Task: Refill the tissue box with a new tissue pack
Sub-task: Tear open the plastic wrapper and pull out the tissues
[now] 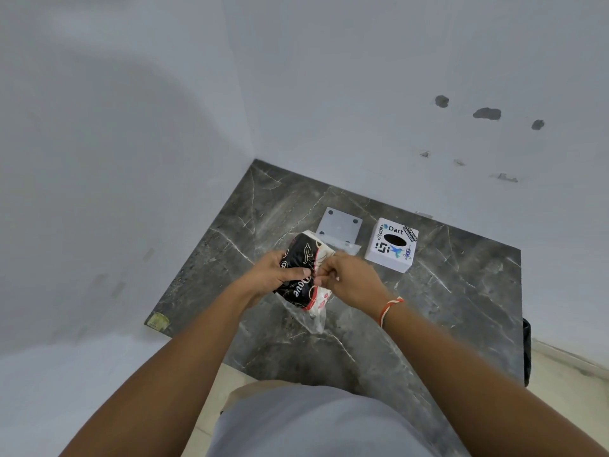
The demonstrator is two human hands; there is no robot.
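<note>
Both grips clamp our tissue pack [301, 272]: left hand [275, 273], right hand [346, 278]; tissue box [391, 244] at 2 o'clock, bare worktop [461, 291] beyond.

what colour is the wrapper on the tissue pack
Mostly black with pale swirls and lettering, white with red at one side; the head view shows the tissue pack.

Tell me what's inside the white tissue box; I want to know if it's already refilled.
Through the oval slot of the tissue box only darkness shows, no tissue poking out. The walls hide the rest. The tissue pack is held by the left hand and right hand.
</note>
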